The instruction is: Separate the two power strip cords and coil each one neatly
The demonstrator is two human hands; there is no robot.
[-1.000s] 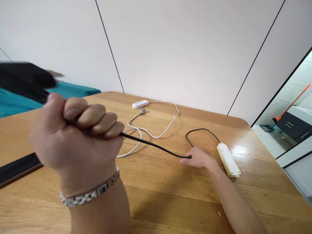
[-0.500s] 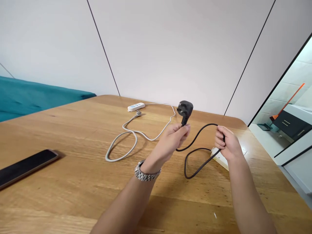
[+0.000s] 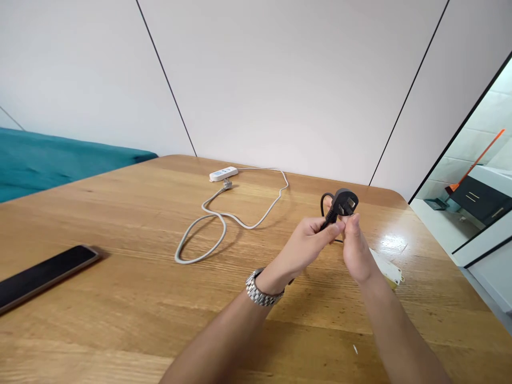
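My left hand (image 3: 316, 240), with a metal watch at the wrist, pinches a black three-pin plug (image 3: 343, 202) at its ribbed neck. The plug's flat prongs face right. Right against it is my right hand (image 3: 357, 248), its thumb beside the plug and its fingers partly hidden behind. A loop of black power cord (image 3: 323, 200) rises by those right fingertips and appears to be gathered in that hand; the rest of the cord is mostly hidden. Behind my right wrist lies a white power strip (image 3: 388, 266), partly covered by the arm.
A small white power strip (image 3: 223, 174) sits at the wooden table's (image 3: 132, 288) far side, its looped cord (image 3: 192, 261) and grey plug (image 3: 227, 184) nearby. To the left lies a dark phone (image 3: 44, 277). A white wall (image 3: 280, 80) stands behind, a teal seat (image 3: 68, 160) at left.
My left hand has carried the plug to the right and slightly down. My right hand has moved in to meet it, and the slack cord between the hands is drawn up behind the plug.
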